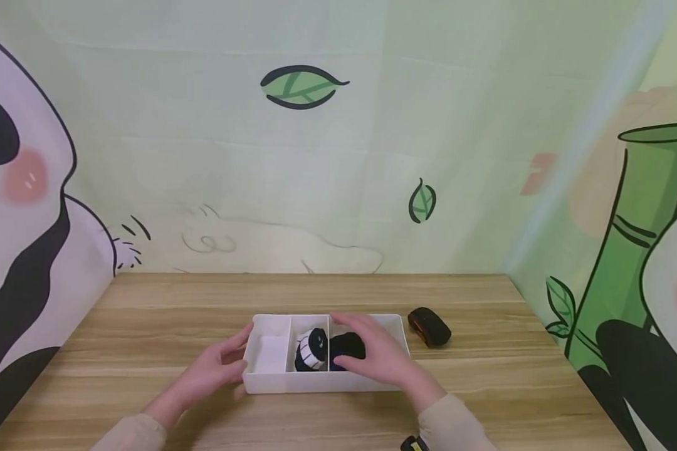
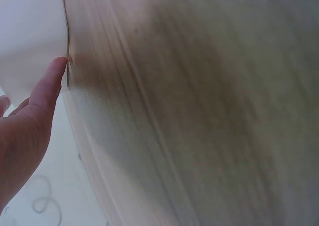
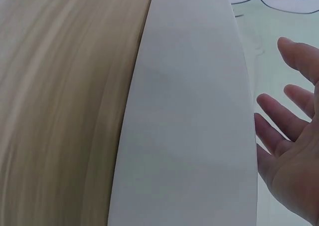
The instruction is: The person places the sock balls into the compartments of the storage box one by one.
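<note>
A white divided box (image 1: 284,383) stands on the wooden table, its compartments side by side. A black-and-white striped rolled bundle (image 1: 311,351), seemingly cloth, lies in the middle compartment. To its right is a black bundle (image 1: 348,346), partly covered by my right hand (image 1: 375,351). That hand hovers over the right compartment, thumb and fingers spread apart; in the right wrist view nothing shows between them. At the box's left end, my left hand (image 1: 217,363) rests its fingers and thumb against the outer wall, and the left wrist view shows an extended finger (image 2: 49,86) touching it.
A black computer mouse (image 1: 429,327) sits right of the box. Behind the wooden table (image 1: 175,300) hangs a printed backdrop (image 1: 231,175) with pandas and bamboo. A small black-and-yellow object (image 1: 414,444) shows by the right sleeve.
</note>
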